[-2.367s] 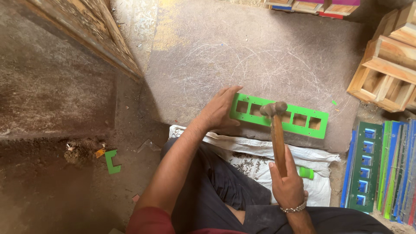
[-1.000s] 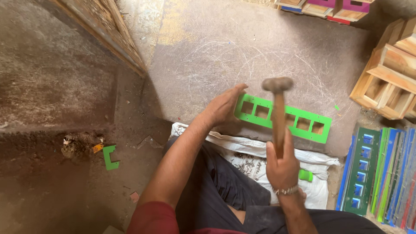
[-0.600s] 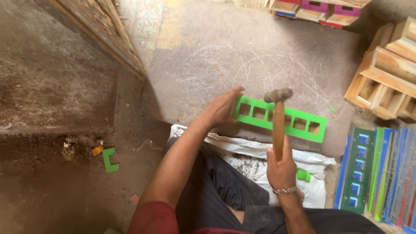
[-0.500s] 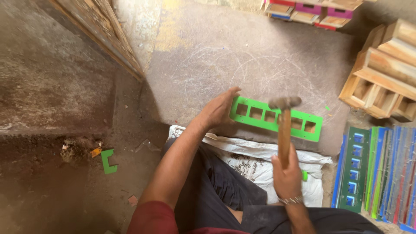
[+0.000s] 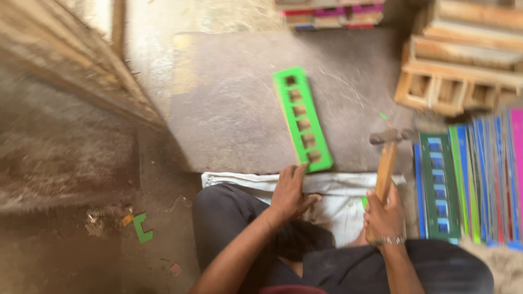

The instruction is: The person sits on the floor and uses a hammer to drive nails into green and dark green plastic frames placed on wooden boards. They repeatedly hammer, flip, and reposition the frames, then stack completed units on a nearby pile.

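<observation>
Now the left hand [image 5: 290, 191], fingers loosely spread, touches the near end of the green slotted wooden frame [image 5: 302, 118], seemingly repositioning it between blows; the right hand [image 5: 383, 215] grips the wooden-handled hammer [image 5: 387, 158] upright beside it, so steadying the frame likely precedes the next strike

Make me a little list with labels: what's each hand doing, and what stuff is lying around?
left hand: fingertips at the near end of the green frame, which lies on the grey slab
right hand: grip closed on the wooden handle of the hammer, head raised off the slab
lap: white sack
right side: stack of coloured frames, bare wooden frames
floor, left: small green offcut
</observation>
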